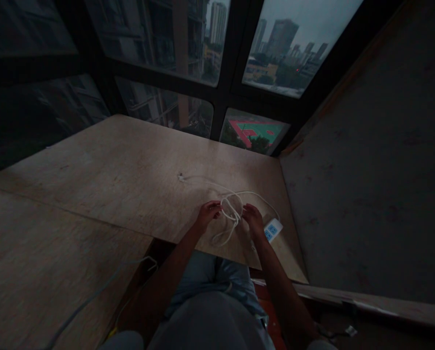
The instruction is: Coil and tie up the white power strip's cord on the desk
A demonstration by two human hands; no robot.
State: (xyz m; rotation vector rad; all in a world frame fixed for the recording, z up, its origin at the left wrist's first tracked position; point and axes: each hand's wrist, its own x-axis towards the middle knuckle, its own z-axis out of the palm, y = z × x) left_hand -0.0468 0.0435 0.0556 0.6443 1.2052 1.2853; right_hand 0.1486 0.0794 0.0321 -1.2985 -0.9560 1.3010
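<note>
A white power cord (pixel 229 232) is looped and crossed over itself between my two hands above the wooden tabletop. My left hand (pixel 210 213) pinches the left side of the loop with thumb and fingers. On the other side, my right hand (pixel 252 216) has its fingers closed on the right part of the loop. One end of the cord runs left to a plug (pixel 181 178) lying on the wood. The other end curves right to a white power strip (pixel 274 229) with blue socket faces, partly hidden by my right forearm.
The wooden tabletop (pixel 104 165) reaches to dark-framed windows (pixel 217 104) at the back. A wall (pixel 363 194) stands close on the right. A thin cable (pixel 93 294) lies at lower left, crossing the table's front edge.
</note>
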